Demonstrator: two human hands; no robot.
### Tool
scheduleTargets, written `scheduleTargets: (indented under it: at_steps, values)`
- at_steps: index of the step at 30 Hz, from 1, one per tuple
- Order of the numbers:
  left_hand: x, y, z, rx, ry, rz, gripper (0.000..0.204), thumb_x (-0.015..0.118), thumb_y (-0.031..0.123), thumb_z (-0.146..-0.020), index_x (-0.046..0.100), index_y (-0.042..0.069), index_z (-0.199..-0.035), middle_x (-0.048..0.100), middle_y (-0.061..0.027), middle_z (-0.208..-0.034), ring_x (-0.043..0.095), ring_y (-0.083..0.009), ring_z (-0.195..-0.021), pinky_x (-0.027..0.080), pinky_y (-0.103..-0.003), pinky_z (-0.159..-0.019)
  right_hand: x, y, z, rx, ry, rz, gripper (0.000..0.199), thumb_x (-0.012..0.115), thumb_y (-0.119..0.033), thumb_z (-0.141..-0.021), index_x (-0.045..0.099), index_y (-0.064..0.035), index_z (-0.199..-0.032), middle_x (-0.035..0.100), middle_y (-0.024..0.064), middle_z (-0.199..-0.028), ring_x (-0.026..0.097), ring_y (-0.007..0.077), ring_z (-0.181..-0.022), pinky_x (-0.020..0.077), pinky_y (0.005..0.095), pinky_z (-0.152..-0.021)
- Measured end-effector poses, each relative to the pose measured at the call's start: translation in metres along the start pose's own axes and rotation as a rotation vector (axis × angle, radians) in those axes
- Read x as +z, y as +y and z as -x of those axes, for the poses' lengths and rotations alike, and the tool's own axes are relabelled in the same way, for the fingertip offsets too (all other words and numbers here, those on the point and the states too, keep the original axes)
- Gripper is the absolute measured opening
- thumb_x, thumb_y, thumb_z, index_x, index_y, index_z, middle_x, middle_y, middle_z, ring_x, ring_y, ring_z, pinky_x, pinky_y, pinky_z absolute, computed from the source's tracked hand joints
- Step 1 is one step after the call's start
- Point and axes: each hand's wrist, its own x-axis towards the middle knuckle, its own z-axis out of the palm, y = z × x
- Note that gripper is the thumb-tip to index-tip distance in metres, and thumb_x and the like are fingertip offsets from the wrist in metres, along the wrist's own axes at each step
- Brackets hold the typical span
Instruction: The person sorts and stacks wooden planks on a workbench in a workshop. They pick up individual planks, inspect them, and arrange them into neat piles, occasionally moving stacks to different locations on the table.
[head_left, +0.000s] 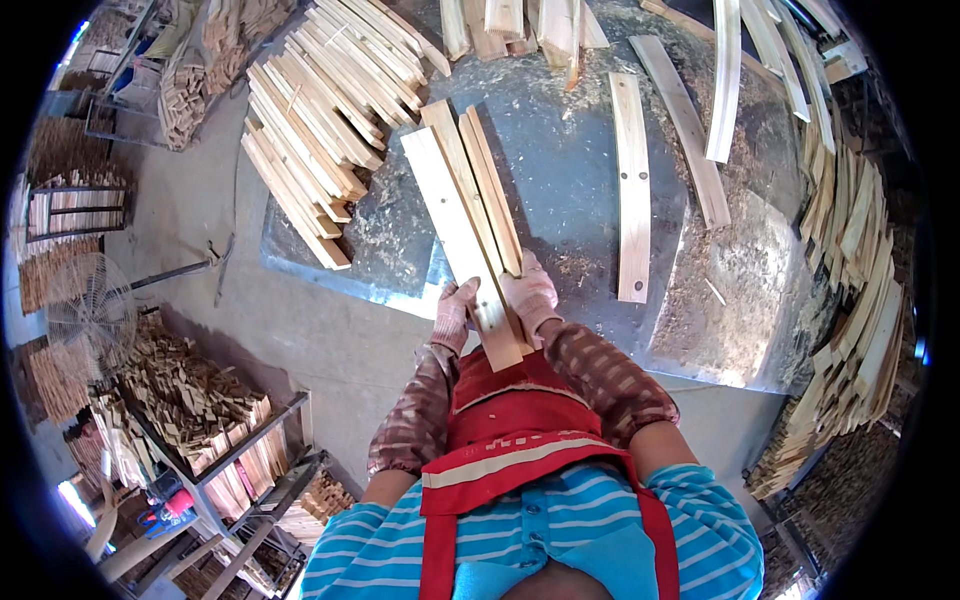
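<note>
Several pale wooden boards lie lengthwise before me, their near ends over the table's edge at my red apron (520, 418). My gloved left hand (455, 308) is closed on the left edge of the widest, leftmost board (450, 215). A second board (466, 165) lies partly beneath or beside it. My gloved right hand (530, 290) is wrapped round the right side of the bundle, by the near ends of narrower strips (490, 190). Its fingertips are partly hidden, so I cannot tell exactly which pieces it grips.
The dark worktable (560, 170) carries a fanned pile of planks (325, 110) at left and a single knotted board (631, 190) at right. Beyond that lies a greyer board (685, 130). Stacked strips (860, 320) line the right side. A fan (90, 305) stands at left.
</note>
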Motion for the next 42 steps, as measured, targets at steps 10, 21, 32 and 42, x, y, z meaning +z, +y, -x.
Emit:
scheduleTargets:
  at_steps: [10, 21, 32, 42]
  values:
    - [0.041, -0.024, 0.016, -0.030, -0.281, 0.336, 0.048, 0.071, 0.021, -0.094, 0.054, 0.003, -0.135, 0.065, -0.0100, -0.124, 0.064, -0.0258, -0.112, 0.053, -0.043, -0.097, -0.008, 0.065, 0.010, -0.276, 0.155, -0.217, 0.052, 0.048, -0.044, -0.103, 0.053, -0.0080, -0.140, 0.065, 0.0182, -0.125, 0.061, 0.0352, -0.118, 0.0475, 0.0396, -0.101]
    - [0.060, -0.029, 0.034, 0.002, -0.204, 0.388, 0.044, 0.068, 0.017, -0.096, 0.053, 0.006, -0.136, 0.065, -0.0087, -0.122, 0.065, -0.0233, -0.109, 0.056, -0.039, -0.094, -0.032, 0.057, 0.008, -0.084, 0.004, -0.039, 0.051, 0.061, -0.046, -0.094, 0.057, -0.0050, -0.126, 0.063, 0.0228, -0.124, 0.061, 0.0395, -0.116, 0.0487, 0.0461, -0.097]
    - [0.063, -0.013, 0.002, 0.192, -0.176, -0.276, 0.042, 0.069, 0.008, -0.093, 0.060, -0.001, -0.133, 0.067, -0.0010, -0.107, 0.060, -0.0099, -0.092, 0.050, -0.025, -0.081, -0.040, 0.040, 0.019, -0.077, 0.000, 0.031, 0.068, 0.061, -0.051, -0.093, 0.049, -0.0055, -0.143, 0.055, 0.0231, -0.138, 0.055, 0.0411, -0.125, 0.0464, 0.0461, -0.102]
    - [0.070, 0.031, 0.021, 0.184, -0.045, -0.579, 0.032, 0.067, 0.016, -0.092, 0.068, 0.000, -0.119, 0.069, -0.0001, -0.096, 0.058, -0.0083, -0.089, 0.048, -0.025, -0.082, -0.009, 0.041, 0.016, -0.141, -0.026, -0.006, 0.059, 0.064, -0.042, -0.091, 0.053, -0.0092, -0.139, 0.059, 0.0242, -0.129, 0.059, 0.0414, -0.118, 0.0489, 0.0472, -0.098]
